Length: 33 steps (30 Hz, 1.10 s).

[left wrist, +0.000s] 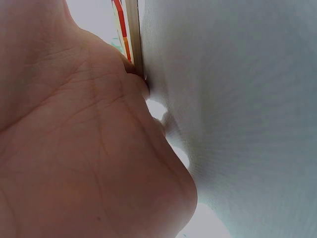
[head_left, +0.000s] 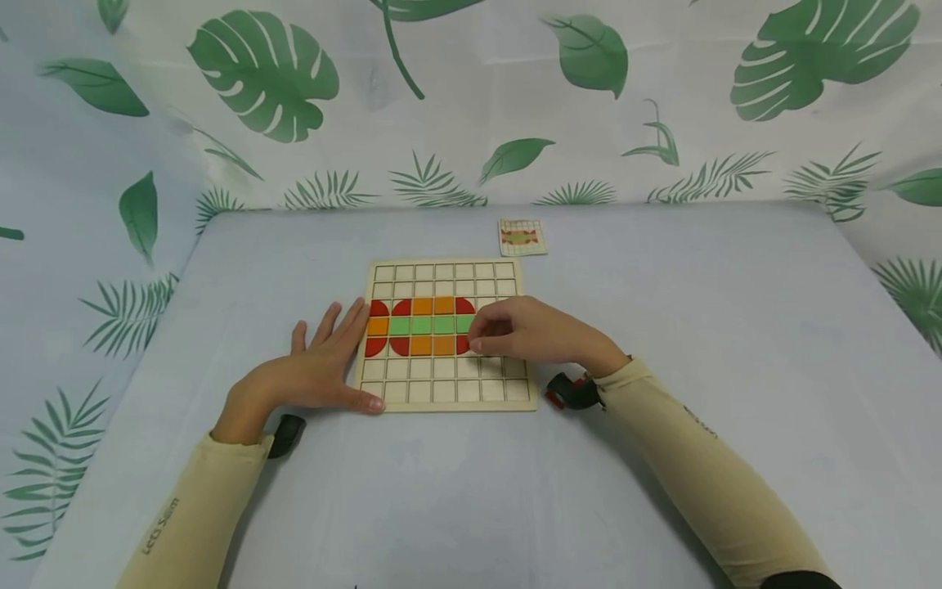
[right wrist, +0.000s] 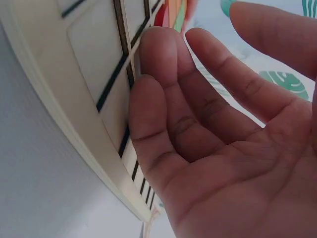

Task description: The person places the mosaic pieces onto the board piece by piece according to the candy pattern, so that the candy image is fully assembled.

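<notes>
A wooden grid board lies on the table with coloured tiles set in its middle rows. Green squares run along the centre, with orange squares and red rounded tiles around them. My left hand is spread at the board's left side, fingertips at the edge and thumb on the near left corner. My right hand is over the board's right half, its thumb and index tips at the red tile at the lower right of the pattern. In the right wrist view, its fingers are loosely bent, thumb apart.
A small pattern card lies beyond the board's far right corner, showing a similar coloured design. The pale tabletop extends around the board. Behind it hangs a leaf-printed cloth.
</notes>
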Available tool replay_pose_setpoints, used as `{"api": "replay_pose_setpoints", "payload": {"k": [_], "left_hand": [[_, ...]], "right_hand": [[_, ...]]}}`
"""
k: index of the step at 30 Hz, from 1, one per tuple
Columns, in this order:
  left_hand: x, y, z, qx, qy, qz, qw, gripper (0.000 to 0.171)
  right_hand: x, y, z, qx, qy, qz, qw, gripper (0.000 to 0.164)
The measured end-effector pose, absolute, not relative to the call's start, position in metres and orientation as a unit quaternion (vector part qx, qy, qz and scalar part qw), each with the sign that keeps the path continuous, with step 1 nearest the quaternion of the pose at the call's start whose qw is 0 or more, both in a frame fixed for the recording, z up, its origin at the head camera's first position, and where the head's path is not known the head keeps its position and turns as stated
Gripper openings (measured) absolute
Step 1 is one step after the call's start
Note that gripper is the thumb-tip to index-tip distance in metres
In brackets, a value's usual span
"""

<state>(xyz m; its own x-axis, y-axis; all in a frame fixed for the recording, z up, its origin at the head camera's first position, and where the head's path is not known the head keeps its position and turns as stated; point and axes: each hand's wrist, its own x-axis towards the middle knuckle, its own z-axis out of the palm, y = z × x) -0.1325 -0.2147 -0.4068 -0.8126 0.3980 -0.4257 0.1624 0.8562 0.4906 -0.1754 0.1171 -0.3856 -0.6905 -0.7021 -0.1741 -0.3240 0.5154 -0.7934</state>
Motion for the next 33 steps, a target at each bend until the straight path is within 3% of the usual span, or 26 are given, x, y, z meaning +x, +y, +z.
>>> {"api": "replay_pose_setpoints", "payload": {"k": [33], "left_hand": [[-0.132, -0.217, -0.408, 0.154, 0.928, 0.215, 0.263, 0.143]], "right_hand": [[-0.173, 0.148, -0.373, -0.315, 0.853, -0.33, 0.255, 0.009]]}}
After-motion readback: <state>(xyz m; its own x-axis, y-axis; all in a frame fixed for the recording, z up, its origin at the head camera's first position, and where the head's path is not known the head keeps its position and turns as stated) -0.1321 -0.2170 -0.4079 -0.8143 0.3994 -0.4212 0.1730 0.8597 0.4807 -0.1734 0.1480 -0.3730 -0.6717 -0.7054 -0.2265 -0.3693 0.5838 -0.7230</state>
